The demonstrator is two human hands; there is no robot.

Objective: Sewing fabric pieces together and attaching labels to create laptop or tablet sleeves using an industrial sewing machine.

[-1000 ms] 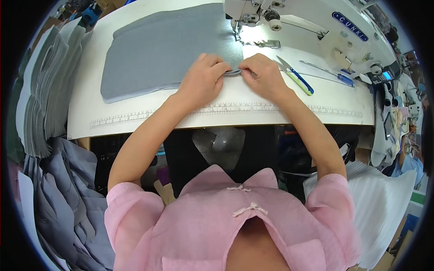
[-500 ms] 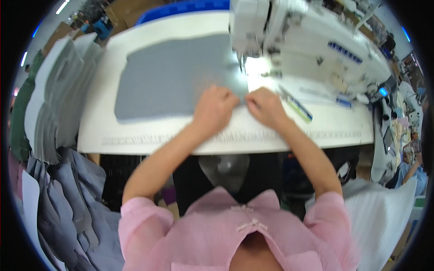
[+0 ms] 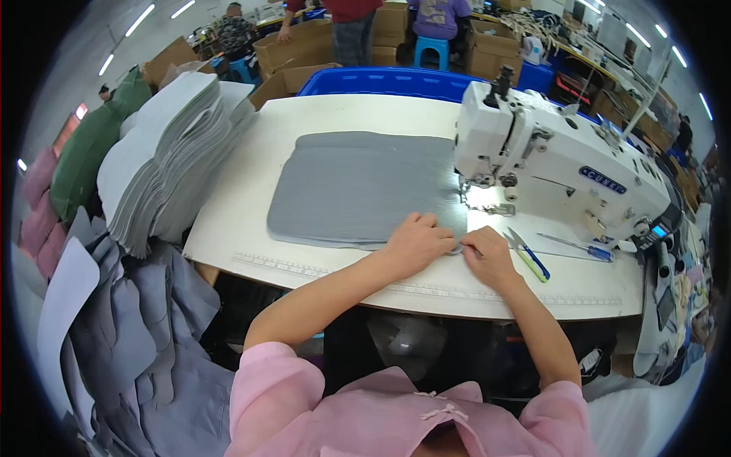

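Layered grey fabric (image 3: pixel 354 179) lies on the white table (image 3: pixel 228 198), beside a white sewing machine (image 3: pixel 563 167) with its lit needle area at the fabric's right. My left hand (image 3: pixel 417 244) has curled fingers gripping the front edge of the fabric near its right corner. Just right of it, my right hand (image 3: pixel 487 257) pinches that corner. Thread snips with a green and blue handle (image 3: pixel 533 259) and a blue-handled screwdriver (image 3: pixel 590 251) lie right of my right hand. A printed ruler strip runs along the table's front.
Stacked grey cut pieces (image 3: pixel 160 152) stand at the left, with draped grey pieces (image 3: pixel 145 327) below and green and pink bundles (image 3: pixel 99 145) behind. A blue crate (image 3: pixel 381 82) sits beyond the table. Several people (image 3: pixel 354 23) and cardboard boxes (image 3: pixel 289 53) are in the background.
The view has tilted upward, bringing the background people and blue crate into sight and shifting the table lower in the picture. Both hands stay at the fabric's front right corner.
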